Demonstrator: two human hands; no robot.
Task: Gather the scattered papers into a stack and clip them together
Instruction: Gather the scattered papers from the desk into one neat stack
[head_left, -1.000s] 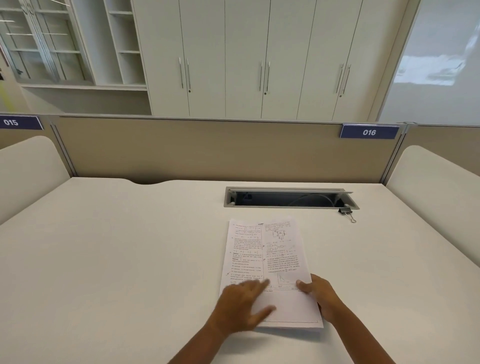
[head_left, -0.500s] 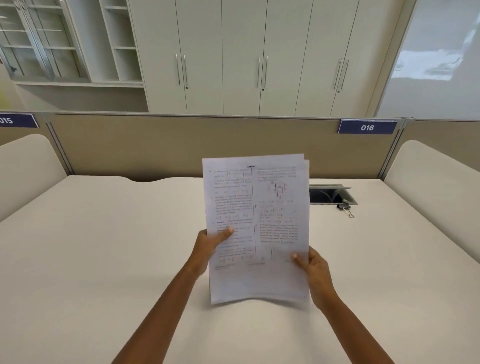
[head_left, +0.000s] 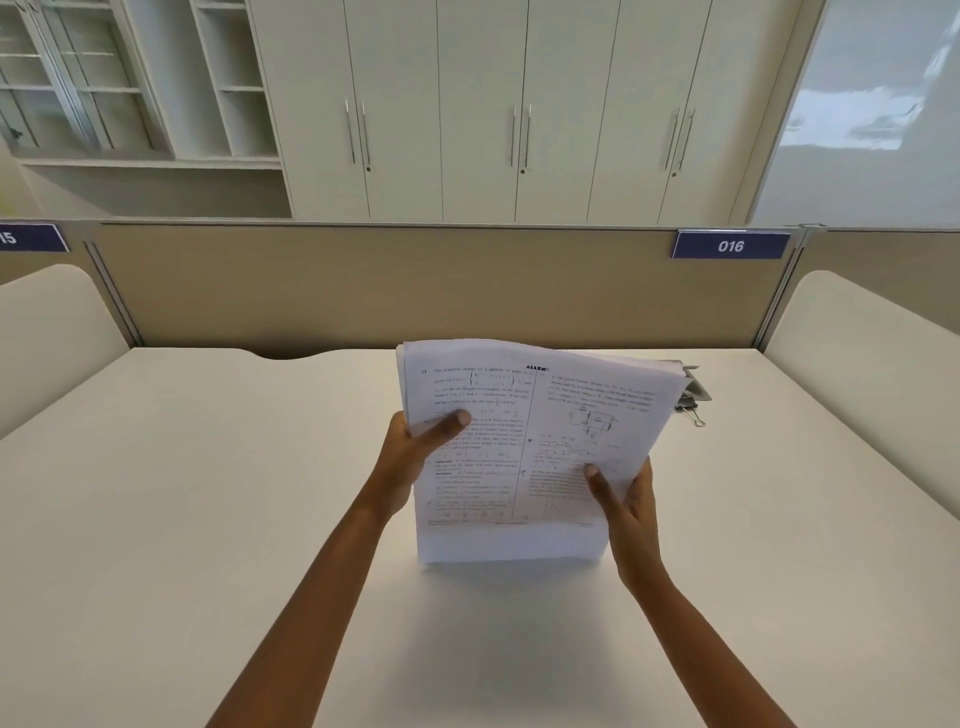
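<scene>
A stack of printed white papers (head_left: 524, 447) stands upright over the middle of the white desk (head_left: 208, 493), its lower edge close to or on the desk top, its top leaning away to the right. My left hand (head_left: 415, 457) grips the stack's left edge, thumb on the front page. My right hand (head_left: 626, 509) grips the lower right edge, thumb on the front as well. A black binder clip (head_left: 691, 408) lies on the desk behind the stack's upper right corner, partly hidden by the sheets.
A beige partition (head_left: 363, 291) with a blue "016" label (head_left: 731, 245) closes the desk's far side. Rounded side panels (head_left: 872, 353) flank the desk. The cable slot (head_left: 693, 382) in the desk is mostly hidden behind the papers. Cabinets stand beyond.
The stack lay flat on the desk under both hands, then was lifted upright. Since half a second ago it has dropped lower and its top has tilted back and to the right.
</scene>
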